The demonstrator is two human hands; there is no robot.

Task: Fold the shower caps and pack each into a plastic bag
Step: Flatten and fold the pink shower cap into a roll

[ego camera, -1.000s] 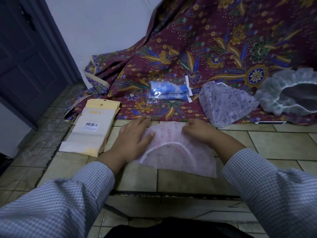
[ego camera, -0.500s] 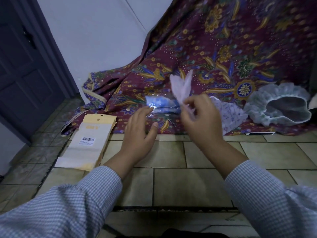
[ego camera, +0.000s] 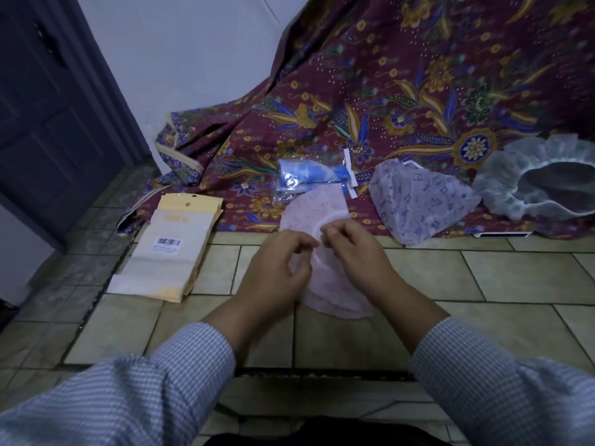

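Note:
A pale pink shower cap is spread out, folded flat, over the tiled floor between my hands. My left hand pinches its elastic edge with curled fingers, and my right hand pinches the same edge right beside it. Behind the pink cap, a blue shower cap packed in a clear plastic bag lies on the patterned cloth. A folded purple-print shower cap lies to the right, and a white-green ruffled shower cap sits open at the far right.
A stack of flat empty bags with yellow headers and a barcode label lies on the floor at the left. The maroon batik cloth drapes up behind. A dark door stands at the far left. A phone edge shows under the cloth's hem.
The pink cap lay flat under both hands, then my right hand lifted it bunched into the air. Now it is back down, spread out, with both hands pinching its edge.

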